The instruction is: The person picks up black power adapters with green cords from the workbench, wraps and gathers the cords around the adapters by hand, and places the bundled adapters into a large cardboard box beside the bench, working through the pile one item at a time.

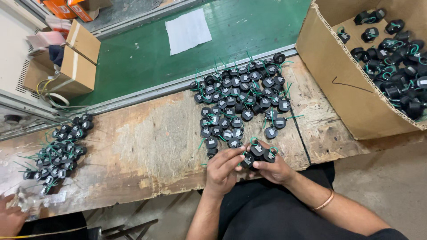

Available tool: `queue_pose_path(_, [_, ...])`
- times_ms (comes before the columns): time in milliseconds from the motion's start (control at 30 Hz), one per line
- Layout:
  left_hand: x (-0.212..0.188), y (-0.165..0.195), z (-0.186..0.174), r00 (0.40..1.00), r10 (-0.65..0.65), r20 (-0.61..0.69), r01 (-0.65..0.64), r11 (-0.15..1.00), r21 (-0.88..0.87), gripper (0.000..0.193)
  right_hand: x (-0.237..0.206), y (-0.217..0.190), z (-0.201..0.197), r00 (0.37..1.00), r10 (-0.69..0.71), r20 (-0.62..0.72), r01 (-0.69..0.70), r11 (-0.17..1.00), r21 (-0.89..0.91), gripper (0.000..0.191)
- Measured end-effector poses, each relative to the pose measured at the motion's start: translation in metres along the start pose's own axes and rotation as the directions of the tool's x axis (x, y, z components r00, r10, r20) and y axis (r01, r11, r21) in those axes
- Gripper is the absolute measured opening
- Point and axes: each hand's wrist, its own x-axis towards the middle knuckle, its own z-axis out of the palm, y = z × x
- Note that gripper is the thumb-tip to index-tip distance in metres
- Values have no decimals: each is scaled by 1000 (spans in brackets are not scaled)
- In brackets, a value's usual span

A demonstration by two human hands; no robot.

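At the desk's [151, 146] near edge, my left hand [224, 166] and right hand [273, 166] are both closed around a small cluster of black round parts [258, 153] with green wires. Big pile of same parts [240, 98] at 12 o'clock, just beyond. Smaller pile [60, 151] at 9. Open brown carton [351, 89] of parts at 2. White sheet [188, 30] on green belt [249, 26]. Someone else's hand [10, 218] at 8.

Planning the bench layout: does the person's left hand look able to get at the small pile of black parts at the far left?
Probably not without leaning: the left hand is busy at the middle, and that pile lies far across bare bench.
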Motion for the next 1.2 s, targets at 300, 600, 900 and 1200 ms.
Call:
queue_pose_path(300, [-19, -2, 24, 800, -599, -22, 541, 737, -405, 22, -3, -5, -1, 998, -8, 61, 27, 946, -324, 45])
queue_pose_path(600, [24, -28, -14, 967, -253, 29, 227, 906, 358, 32, -3, -17, 0, 999, -52, -8, 52, 973, 226, 49])
queue_pose_path(900, [17, -25, 13, 934, -235, -270, 303, 920, 248, 31, -6, -21, -2, 994, -93, -61, 107, 943, 314, 54])
queue_pose_path(1200, [-7, -4, 64, 856, -494, -153, 421, 837, -350, 20, -9, -13, -5, 999, -52, 0, 51, 977, 208, 60])
